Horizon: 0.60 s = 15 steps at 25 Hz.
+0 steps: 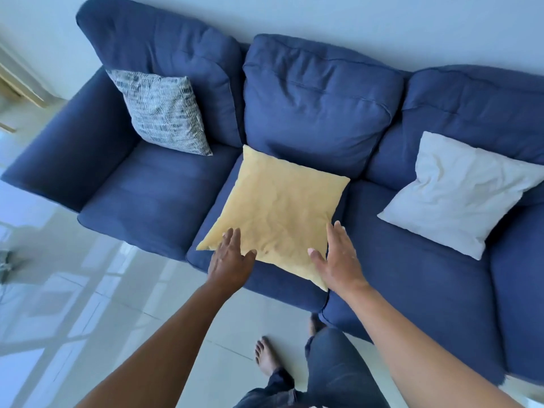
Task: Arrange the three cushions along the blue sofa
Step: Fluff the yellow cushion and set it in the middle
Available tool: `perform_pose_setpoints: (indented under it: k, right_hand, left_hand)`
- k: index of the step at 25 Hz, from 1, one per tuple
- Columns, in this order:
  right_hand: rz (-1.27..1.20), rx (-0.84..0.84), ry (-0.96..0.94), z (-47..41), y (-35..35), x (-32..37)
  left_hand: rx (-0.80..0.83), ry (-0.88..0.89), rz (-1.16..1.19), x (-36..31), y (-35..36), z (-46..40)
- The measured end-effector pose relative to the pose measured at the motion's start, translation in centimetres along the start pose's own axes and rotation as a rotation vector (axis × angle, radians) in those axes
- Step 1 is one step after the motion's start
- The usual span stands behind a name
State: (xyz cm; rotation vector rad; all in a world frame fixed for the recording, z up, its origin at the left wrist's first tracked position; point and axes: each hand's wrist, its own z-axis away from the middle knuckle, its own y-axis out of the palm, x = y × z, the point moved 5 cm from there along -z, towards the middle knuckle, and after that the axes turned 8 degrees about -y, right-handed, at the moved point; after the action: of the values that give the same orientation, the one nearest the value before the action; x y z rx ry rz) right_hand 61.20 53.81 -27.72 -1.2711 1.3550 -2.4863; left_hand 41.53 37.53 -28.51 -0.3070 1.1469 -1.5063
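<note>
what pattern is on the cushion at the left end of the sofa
The patterned cushion has broken grey-and-white stripes, seen in the head view.

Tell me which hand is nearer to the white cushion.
The right hand. It lies at the yellow cushion's right edge, toward the white cushion. The left hand is at the yellow cushion's far, left corner.

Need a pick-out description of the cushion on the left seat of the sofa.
Start at the blue sofa against the wall and go to its left end, by the armrest. The patterned cushion stands there, propped against the backrest. It alone has a grey-and-white streaked print; the yellow cushion and white cushion are plain.
</note>
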Motion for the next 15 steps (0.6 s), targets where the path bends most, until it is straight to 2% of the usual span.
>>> perform_pose_setpoints:
  k: [8,15]
  right_hand:
    - [0.068,0.081,0.078,-5.2,3.4,0.4]
    - [0.052,0.2,0.208,-9.2,6.8,-1.5]
  left_hand:
    - [0.028,0.088,-0.111,0.3,-1.0,-6.3]
    - [0.11,0.047,-0.23,2.9,-0.5,-12.7]
